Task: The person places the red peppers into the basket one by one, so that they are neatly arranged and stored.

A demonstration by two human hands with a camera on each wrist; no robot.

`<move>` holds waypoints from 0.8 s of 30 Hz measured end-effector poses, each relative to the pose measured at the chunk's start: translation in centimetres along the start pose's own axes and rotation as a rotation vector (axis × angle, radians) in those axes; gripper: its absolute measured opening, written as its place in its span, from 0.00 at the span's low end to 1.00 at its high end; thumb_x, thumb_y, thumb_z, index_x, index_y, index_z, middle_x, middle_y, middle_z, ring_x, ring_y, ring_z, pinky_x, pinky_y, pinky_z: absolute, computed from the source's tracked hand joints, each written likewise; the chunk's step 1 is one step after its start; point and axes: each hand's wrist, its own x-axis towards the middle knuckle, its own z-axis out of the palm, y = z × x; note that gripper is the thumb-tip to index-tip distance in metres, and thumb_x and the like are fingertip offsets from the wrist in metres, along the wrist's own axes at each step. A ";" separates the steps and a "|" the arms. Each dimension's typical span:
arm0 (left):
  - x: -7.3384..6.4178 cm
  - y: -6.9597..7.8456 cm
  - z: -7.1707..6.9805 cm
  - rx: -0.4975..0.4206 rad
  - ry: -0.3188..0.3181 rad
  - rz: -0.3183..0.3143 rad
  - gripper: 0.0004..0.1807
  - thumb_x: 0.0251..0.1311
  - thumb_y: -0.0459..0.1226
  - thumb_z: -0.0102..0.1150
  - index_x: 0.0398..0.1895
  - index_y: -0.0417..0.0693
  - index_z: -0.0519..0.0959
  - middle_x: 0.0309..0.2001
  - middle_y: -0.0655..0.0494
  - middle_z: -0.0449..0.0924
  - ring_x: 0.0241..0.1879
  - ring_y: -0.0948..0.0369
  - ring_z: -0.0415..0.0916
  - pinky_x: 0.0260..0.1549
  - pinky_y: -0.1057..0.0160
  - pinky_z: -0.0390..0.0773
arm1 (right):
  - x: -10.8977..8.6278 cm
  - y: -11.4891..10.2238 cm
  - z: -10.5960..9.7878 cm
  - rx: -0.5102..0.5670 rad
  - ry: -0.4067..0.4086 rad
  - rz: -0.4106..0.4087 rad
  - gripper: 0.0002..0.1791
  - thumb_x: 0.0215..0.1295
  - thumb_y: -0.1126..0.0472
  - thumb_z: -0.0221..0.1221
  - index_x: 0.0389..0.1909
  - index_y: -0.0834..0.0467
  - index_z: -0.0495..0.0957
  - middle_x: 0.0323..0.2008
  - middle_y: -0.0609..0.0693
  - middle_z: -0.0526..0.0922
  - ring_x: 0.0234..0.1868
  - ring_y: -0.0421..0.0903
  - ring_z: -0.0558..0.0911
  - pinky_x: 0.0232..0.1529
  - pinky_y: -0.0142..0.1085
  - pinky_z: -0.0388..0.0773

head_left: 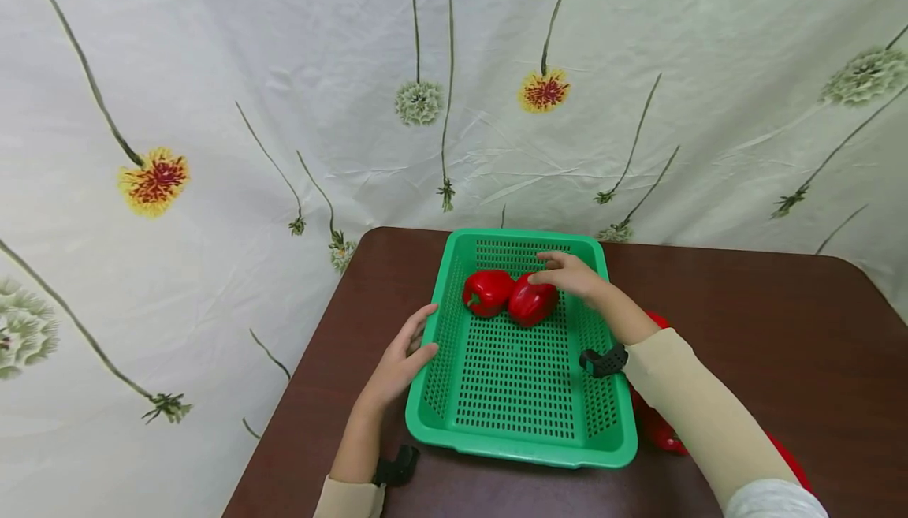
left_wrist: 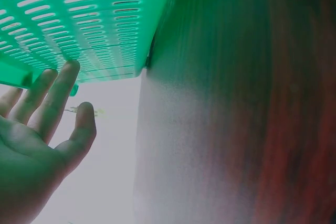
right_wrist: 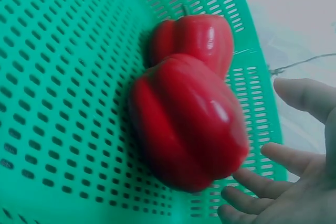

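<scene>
Peppers in the green basket, two red ones, and both hands are at work around it. Nearest us, the left hand lies with fingers straight and relaxed against the basket's outer left wall, resting on the brown counter. Further in, the right hand hovers spread and loose just above the nearer pepper, fingertips at its top, gripping nothing. Just left of that hand, the second pepper sits touching the first, both at the basket's far end. More red shows beneath the right forearm, mostly hidden. Beyond the counter hangs a flowered cloth.
</scene>
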 end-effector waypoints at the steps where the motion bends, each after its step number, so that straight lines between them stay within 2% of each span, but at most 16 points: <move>1: 0.0 0.0 0.0 0.000 -0.001 0.000 0.32 0.72 0.36 0.50 0.76 0.51 0.54 0.76 0.44 0.47 0.74 0.45 0.46 0.67 0.39 0.48 | -0.2 -0.2 -0.2 0.008 0.001 -0.003 0.39 0.67 0.55 0.58 0.74 0.62 0.55 0.71 0.68 0.54 0.70 0.65 0.57 0.65 0.60 0.58; 7: 0.2 -0.1 0.0 -0.004 0.001 -0.006 0.32 0.72 0.36 0.50 0.76 0.52 0.55 0.76 0.43 0.47 0.74 0.45 0.46 0.67 0.38 0.47 | -2.0 -1.1 -1.5 0.039 -0.003 -0.028 0.40 0.68 0.55 0.58 0.76 0.60 0.53 0.73 0.66 0.53 0.71 0.64 0.55 0.67 0.61 0.54; 13: 0.2 -0.1 0.1 -0.005 -0.005 -0.005 0.32 0.72 0.36 0.50 0.76 0.51 0.54 0.76 0.43 0.46 0.74 0.44 0.45 0.67 0.38 0.47 | -4.6 -0.9 -3.1 0.040 -0.004 -0.066 0.39 0.69 0.53 0.58 0.76 0.58 0.53 0.72 0.64 0.57 0.71 0.62 0.56 0.68 0.59 0.52; 24: 0.2 -0.2 0.1 -0.005 -0.014 0.010 0.31 0.72 0.36 0.49 0.76 0.51 0.55 0.76 0.43 0.45 0.74 0.43 0.43 0.67 0.37 0.47 | -9.5 0.3 -5.1 0.048 0.021 -0.145 0.36 0.71 0.54 0.57 0.74 0.62 0.55 0.69 0.66 0.62 0.68 0.63 0.64 0.65 0.59 0.60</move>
